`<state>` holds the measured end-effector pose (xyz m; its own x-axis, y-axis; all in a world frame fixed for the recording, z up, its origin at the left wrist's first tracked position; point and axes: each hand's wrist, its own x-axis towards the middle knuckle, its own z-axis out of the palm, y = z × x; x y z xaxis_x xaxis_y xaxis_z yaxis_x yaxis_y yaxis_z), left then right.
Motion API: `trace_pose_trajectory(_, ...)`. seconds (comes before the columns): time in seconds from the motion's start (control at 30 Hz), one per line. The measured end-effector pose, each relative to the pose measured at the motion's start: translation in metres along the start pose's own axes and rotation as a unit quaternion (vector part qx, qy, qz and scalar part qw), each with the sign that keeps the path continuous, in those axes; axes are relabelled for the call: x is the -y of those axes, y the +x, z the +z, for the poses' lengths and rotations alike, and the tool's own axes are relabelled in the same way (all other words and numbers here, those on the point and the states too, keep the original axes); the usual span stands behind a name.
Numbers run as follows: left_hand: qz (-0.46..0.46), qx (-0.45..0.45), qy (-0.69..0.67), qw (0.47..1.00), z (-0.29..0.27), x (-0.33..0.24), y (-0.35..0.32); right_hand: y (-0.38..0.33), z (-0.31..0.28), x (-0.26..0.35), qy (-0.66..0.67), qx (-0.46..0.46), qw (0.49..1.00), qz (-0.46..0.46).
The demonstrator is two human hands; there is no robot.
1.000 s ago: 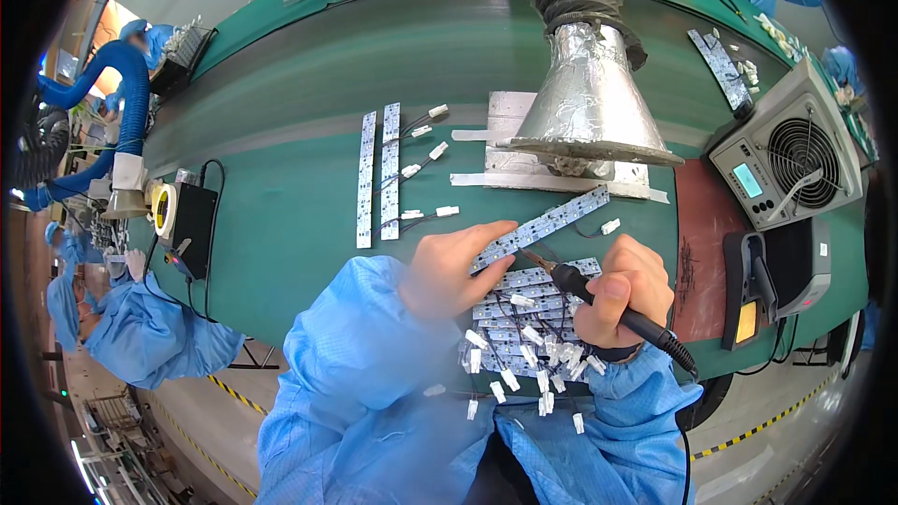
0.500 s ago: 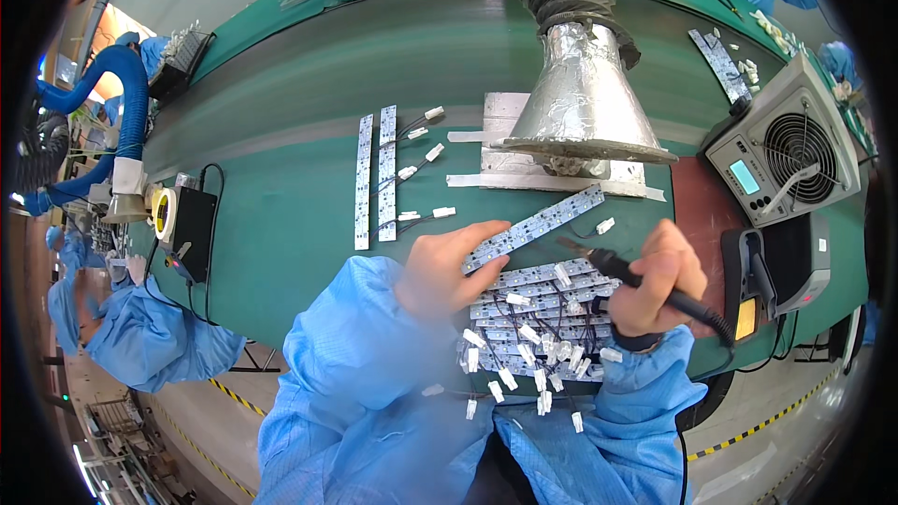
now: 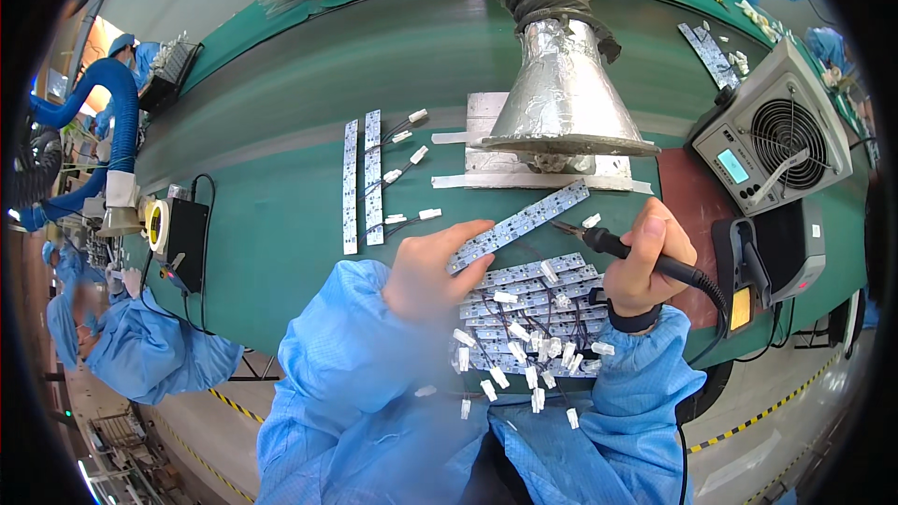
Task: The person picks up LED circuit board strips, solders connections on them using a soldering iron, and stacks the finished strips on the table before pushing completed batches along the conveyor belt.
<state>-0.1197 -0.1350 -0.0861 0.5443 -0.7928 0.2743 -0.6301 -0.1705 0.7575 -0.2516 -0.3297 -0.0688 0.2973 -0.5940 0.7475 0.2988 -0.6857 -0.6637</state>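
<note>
My left hand (image 3: 432, 269) pinches the lower left end of a narrow circuit board strip (image 3: 524, 223), which slants up to the right. In my right hand (image 3: 650, 264) is a soldering iron (image 3: 606, 241), its tip pointing left, close to the strip's lower edge; whether they touch I cannot tell. A white connector (image 3: 591, 221) lies just past the tip, by the strip's right end. Below both hands is a pile of similar strips (image 3: 524, 273) with dark wires and several white connectors (image 3: 517, 329) on top, partly under my right wrist.
Two strips (image 3: 351, 189) lie to the left. Ahead hangs a foil-covered fume hood (image 3: 561, 93) over a taped white board. At right stand a fan unit (image 3: 781, 136) and a soldering station with iron holder (image 3: 734, 252). A black device (image 3: 184, 241) stands at left; co-workers sit farther off.
The whole view has shifted slightly. My right hand has brought the iron's tip nearer the strip's lower edge; my left hand keeps its hold on the strip.
</note>
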Motion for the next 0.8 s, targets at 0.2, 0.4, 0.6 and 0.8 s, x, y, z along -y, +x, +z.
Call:
trace_pose_trajectory(0.2,0.008,-0.006,0.005,1.000,0.0004,-0.0003,0.0001,-0.0007,0.0013,-0.0028,0.001,0.013,1.000,-0.010)
trace_pose_trajectory(0.4,0.009,-0.008,0.005,1.000,0.0003,-0.0016,0.0005,0.0000,0.0008,-0.0022,-0.009,0.016,1.000,-0.009)
trace_pose_trajectory(0.6,0.009,-0.007,0.007,1.000,0.0008,-0.0009,0.0000,0.0004,0.0009,-0.0013,-0.013,0.017,1.000,-0.006)
trace_pose_trajectory(0.8,0.011,-0.008,0.010,1.000,0.0013,0.0010,-0.0007,0.0000,0.0017,-0.0009,-0.018,0.021,1.000,-0.002)
